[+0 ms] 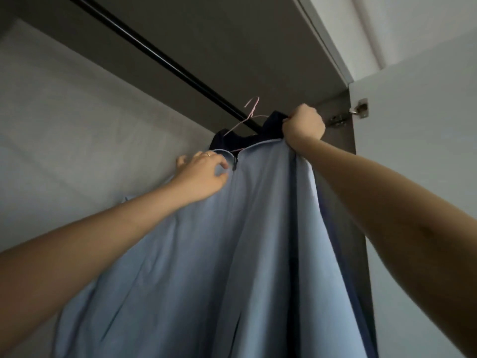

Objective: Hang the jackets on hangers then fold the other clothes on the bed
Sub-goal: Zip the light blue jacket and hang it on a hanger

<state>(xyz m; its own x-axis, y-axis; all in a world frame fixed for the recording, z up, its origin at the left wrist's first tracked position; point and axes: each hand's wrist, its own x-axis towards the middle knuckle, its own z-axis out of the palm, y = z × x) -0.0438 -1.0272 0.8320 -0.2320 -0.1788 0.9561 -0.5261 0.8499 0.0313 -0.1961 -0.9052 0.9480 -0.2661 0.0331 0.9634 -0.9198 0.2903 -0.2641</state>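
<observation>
A light blue jacket (211, 254) hangs in front of me on a pink wire hanger (249, 116), whose hook is raised beside the black wardrobe rail (160, 58). A dark navy garment (271, 126) sits just behind the jacket's collar. My left hand (200, 174) lies on the jacket's left shoulder near the collar, fingers curled at the fabric by the zip. My right hand (303, 125) is a closed fist that grips the right shoulder of the jacket together with the navy cloth, up by the rail.
I look up into a wardrobe: grey back wall (77, 112) on the left, dark top panel above the rail, and a dark side panel (343, 130) on the right. A metal door hinge (360, 109) sits on the white door at the right.
</observation>
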